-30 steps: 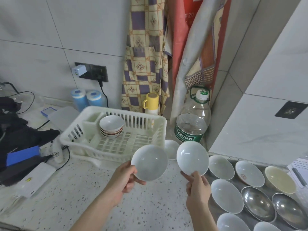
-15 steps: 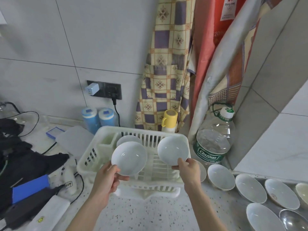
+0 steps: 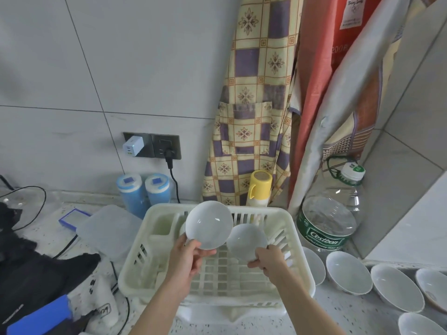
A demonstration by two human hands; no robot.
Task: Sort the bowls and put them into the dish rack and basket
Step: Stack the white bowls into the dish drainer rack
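My left hand [image 3: 187,256] pinches the rim of a white bowl [image 3: 209,224], held tilted over the back of the white plastic dish rack [image 3: 135,259]. My right hand [image 3: 268,261] grips a second white bowl [image 3: 246,240], lower and just to the right, partly behind the first and inside the rack's span. The stack of bowls in the rack's back left is almost wholly hidden behind the left bowl. Several white bowls [image 3: 348,272] lie on the counter to the right of the rack.
A large water bottle [image 3: 331,218] stands right of the rack, a yellow-capped bottle [image 3: 260,187] behind it. Two blue canisters [image 3: 142,193] and a plastic lid [image 3: 108,228] sit to the left. Cables, a black cloth [image 3: 31,269] and hanging aprons [image 3: 256,97] border the counter.
Both hands moved the bowls further over the rack. The left bowl rose and shifted right; the right bowl sank lower into the rack, now overlapped by the left one.
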